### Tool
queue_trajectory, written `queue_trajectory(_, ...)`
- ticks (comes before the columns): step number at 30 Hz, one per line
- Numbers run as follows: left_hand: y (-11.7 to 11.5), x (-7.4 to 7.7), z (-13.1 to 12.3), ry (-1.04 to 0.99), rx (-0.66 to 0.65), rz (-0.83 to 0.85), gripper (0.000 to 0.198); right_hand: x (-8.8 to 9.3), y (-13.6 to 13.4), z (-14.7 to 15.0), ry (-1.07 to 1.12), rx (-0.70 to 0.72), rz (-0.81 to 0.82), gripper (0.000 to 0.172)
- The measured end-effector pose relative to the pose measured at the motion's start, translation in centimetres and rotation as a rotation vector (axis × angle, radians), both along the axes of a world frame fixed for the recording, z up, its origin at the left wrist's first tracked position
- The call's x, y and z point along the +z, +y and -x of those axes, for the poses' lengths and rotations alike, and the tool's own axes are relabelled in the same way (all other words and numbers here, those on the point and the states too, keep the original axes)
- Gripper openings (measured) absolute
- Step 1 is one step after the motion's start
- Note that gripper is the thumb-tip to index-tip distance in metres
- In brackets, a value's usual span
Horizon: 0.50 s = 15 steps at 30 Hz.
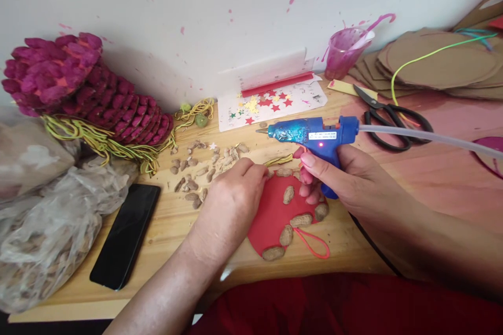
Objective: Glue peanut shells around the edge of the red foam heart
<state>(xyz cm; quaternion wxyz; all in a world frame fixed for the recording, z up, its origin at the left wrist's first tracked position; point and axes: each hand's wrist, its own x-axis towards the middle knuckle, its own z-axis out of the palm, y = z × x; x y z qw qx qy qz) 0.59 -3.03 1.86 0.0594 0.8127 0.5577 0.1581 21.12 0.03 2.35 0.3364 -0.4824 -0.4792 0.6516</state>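
My right hand (334,172) grips a blue hot glue gun (334,154), its glittery nozzle pointing left and a small red light lit. A long clear glue stick (424,138) runs out of its back. Beneath lies a red disc (271,214) with peanut shells (302,220) along its edge and one on its face. An orange string loop (316,245) sticks out at the near edge. My left hand (236,199) is closed at the disc's upper left edge; its fingertips are hidden, so what they pinch cannot be made out. A yellow-green cord tassel (280,160) lies beyond.
Loose peanut shells (192,185) lie left of the disc. Black scissors (393,120), a pink-stained cup (346,52) and cardboard discs (436,63) are at right. Paper (228,120) with foil stars is behind. A phone (126,235), plastic bags (58,235) and stacked magenta pieces (90,84) are at left.
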Motion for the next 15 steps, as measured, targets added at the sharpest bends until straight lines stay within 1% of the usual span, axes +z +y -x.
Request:
queue_trajectory(10,0.0,-0.14,0.04,0.029,-0.008,-0.021,0.017,0.04,-0.16,0.02,0.005,-0.018,0.01,0.037)
queue_trajectory(15,-0.12,-0.2,0.06,0.035,-0.007,-0.026,0.018,0.36,-0.11,0.05,-0.003,0.006,0.029,0.036)
